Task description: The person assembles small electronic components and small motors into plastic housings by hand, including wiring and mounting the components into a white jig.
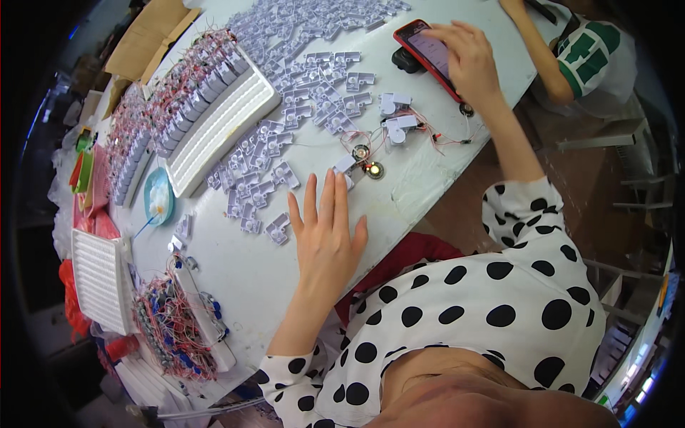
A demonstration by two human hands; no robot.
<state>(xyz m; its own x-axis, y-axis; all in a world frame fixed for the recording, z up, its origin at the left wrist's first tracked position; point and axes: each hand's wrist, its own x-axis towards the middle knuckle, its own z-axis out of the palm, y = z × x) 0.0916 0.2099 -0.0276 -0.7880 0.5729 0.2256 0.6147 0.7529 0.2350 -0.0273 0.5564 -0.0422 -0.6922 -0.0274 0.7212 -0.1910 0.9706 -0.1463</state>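
Note:
My left hand (326,232) lies flat on the white table with its fingers spread. Its fingertips reach beside a small pale-lavender plastic housing (344,165) and two round disc parts with thin wires (373,170). My right hand (467,68) is over a phone in a red case (432,53), its fingers extended across the lit screen; it does not grip the phone. A small black object (405,60) sits partly under the phone. Between my hands lie two wired lavender housings (399,128) with red wires. Many loose housings (328,107) spread to the left and farther back.
White ribbed trays (225,132) stand at the left, with rows of wired housings (189,107) beside one. A teal bowl (158,196) holds white material. Tangled wired parts (175,324) are heaped near left. Another person's arm (539,53) rests at the far right.

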